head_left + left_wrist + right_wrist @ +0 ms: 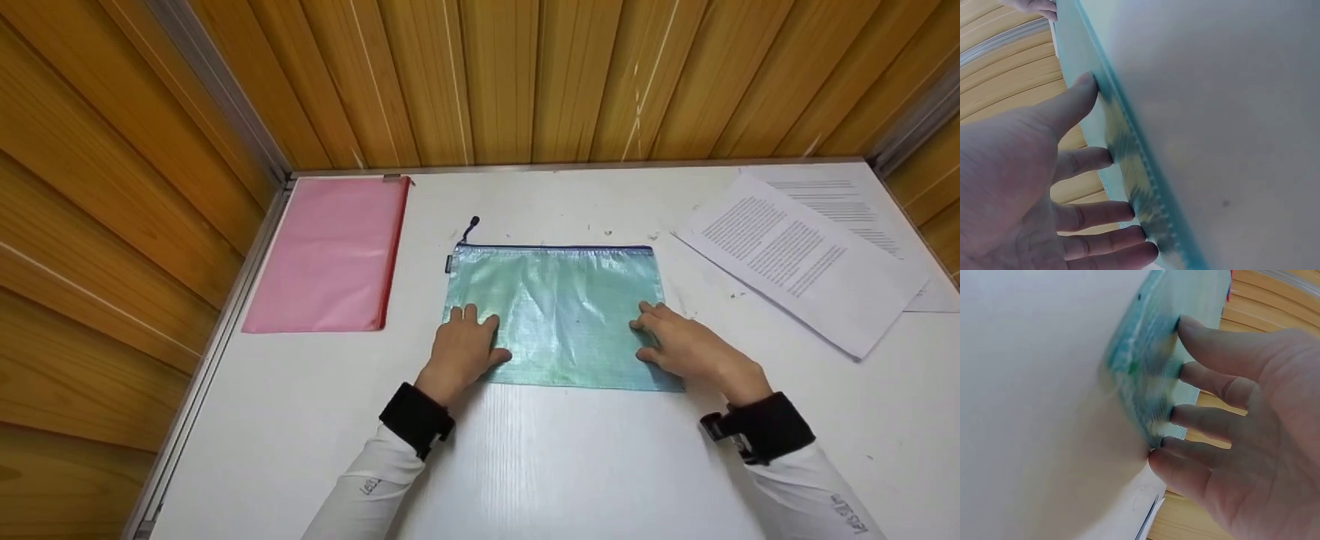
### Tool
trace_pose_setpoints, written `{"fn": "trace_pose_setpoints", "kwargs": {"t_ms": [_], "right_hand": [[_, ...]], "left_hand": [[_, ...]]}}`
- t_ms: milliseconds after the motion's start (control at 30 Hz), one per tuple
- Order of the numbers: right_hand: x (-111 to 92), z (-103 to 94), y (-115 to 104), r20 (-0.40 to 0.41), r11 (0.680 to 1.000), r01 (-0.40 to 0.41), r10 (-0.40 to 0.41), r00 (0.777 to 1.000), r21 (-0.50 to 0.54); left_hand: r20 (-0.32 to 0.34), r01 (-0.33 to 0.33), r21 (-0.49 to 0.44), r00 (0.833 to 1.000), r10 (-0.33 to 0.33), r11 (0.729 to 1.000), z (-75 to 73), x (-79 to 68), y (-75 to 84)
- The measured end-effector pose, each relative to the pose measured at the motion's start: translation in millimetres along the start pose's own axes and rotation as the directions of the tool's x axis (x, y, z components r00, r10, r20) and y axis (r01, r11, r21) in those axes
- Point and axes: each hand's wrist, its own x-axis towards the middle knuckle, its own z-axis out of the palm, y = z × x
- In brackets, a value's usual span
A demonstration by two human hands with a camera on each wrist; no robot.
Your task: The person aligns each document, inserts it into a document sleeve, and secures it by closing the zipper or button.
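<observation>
A teal zipper pouch (562, 315) lies flat on the white table, its dark blue zipper along the far edge and the pull at the left corner. On the pouch's left side rests my left hand (463, 349), fingers spread and fingertips touching the fabric. My right hand (686, 345) touches the right side in the same way, thumb apart from the other fingers. In the left wrist view, fingertips (1103, 157) press on the pouch near its stitched edge. The right wrist view has the fingertips (1185, 371) set down near a corner of it.
To the left lies a pink zipper pouch (326, 255) with a red zipper edge. Printed paper sheets (810, 262) overlap at the back right. Wood-patterned walls (495, 82) border the white table (585, 457) at the back and left.
</observation>
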Motion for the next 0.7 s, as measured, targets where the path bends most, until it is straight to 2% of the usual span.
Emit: {"fn": "trace_pose_setpoints", "kwargs": {"t_ms": [133, 300, 433, 567, 700], "right_hand": [[-1.0, -2.0, 2.0, 0.011, 1.000, -0.022, 0.021, 1.000, 0.022], [-1.7, -5.3, 0.7, 0.007, 1.000, -0.009, 0.009, 1.000, -0.012], [-1.9, -6.9, -2.2, -0.013, 0.999, -0.009, 0.008, 1.000, -0.037], [0.0, -7.2, -3.8, -0.067, 0.999, -0.024, 0.022, 0.998, -0.035], [3.4, -9.6, -0.9, -0.107, 0.998, -0.056, 0.053, 0.993, -0.018]], "left_hand": [[-0.022, -0.025, 0.017, 0.999, 0.026, 1.000, -0.6, -3.9, 1.9], [-0.026, -0.035, 0.033, 0.999, 0.035, 0.999, -0.4, -9.0, 2.3], [-0.017, -0.038, 0.010, 0.999, 0.038, 0.999, -2.1, -11.7, 0.1], [-0.023, -0.019, -0.053, 1.000, 0.018, 0.998, -5.7, -10.3, -8.5], [-0.020, 0.052, -0.132, 0.998, -0.055, 0.990, -10.2, -3.6, -23.7]]}}
